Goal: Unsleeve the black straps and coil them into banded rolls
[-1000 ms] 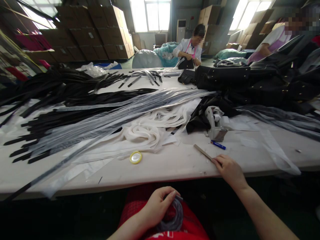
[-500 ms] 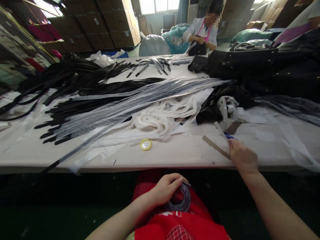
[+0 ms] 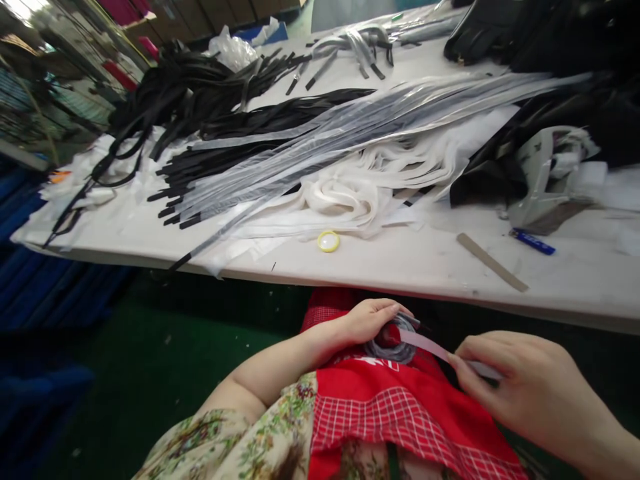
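On my lap, my left hand [image 3: 373, 320] is closed on a coil of grey, see-through strip [image 3: 387, 352], its fingers over the top of the coil. To the right, my right hand [image 3: 530, 377] pinches a thin pale strip [image 3: 425, 342] between thumb and fingers. The free end of this strip reaches over to the coil; whether it touches cannot be made out. Above on the table lie a flat tan strip [image 3: 493, 262] and a small blue object with white lettering [image 3: 533, 241]. A yellow-rimmed ring [image 3: 329, 241], perhaps a tape roll, sits near the table edge.
Black straps [image 3: 220, 160], plastic-wrapped straps [image 3: 320, 157] and folded white strips [image 3: 345, 197] spread over the white table [image 3: 400, 267]. Black bags or fabric [image 3: 565, 40] pile up at back right, behind a torn white wrapper [image 3: 543, 180]. Blue slats [image 3: 55, 287] stand at left.
My right hand has come from the table down to my lap, bringing the pale strip to the coil. My left hand still holds the coil. The view has tilted down and turned left.
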Available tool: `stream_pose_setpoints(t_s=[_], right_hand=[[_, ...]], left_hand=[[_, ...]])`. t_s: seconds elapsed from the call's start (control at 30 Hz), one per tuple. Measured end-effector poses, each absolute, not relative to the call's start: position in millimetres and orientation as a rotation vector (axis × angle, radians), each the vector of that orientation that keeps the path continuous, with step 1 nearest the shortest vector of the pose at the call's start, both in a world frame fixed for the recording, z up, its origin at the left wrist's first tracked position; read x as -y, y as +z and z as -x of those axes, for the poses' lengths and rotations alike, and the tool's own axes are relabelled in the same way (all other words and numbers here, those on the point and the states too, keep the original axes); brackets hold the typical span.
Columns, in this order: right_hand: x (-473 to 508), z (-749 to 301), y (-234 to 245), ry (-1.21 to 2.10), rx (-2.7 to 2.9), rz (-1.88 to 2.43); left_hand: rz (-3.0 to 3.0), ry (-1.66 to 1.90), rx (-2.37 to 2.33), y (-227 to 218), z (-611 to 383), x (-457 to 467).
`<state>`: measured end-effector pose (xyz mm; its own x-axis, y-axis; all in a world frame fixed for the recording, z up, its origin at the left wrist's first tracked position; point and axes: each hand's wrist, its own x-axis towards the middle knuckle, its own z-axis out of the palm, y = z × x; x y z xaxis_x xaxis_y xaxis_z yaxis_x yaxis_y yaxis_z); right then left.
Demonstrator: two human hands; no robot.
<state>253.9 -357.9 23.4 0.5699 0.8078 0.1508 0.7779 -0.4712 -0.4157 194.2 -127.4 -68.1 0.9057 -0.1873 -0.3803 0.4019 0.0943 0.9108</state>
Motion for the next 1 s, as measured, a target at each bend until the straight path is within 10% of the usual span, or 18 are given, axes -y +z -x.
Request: stream_pose_setpoints(t_s=[1.0], right_hand=[[287, -267, -4, 0.374, 1.267, 2.543]], left_hand=[[-1.626, -0.337, -0.107, -55, -191, 121]])
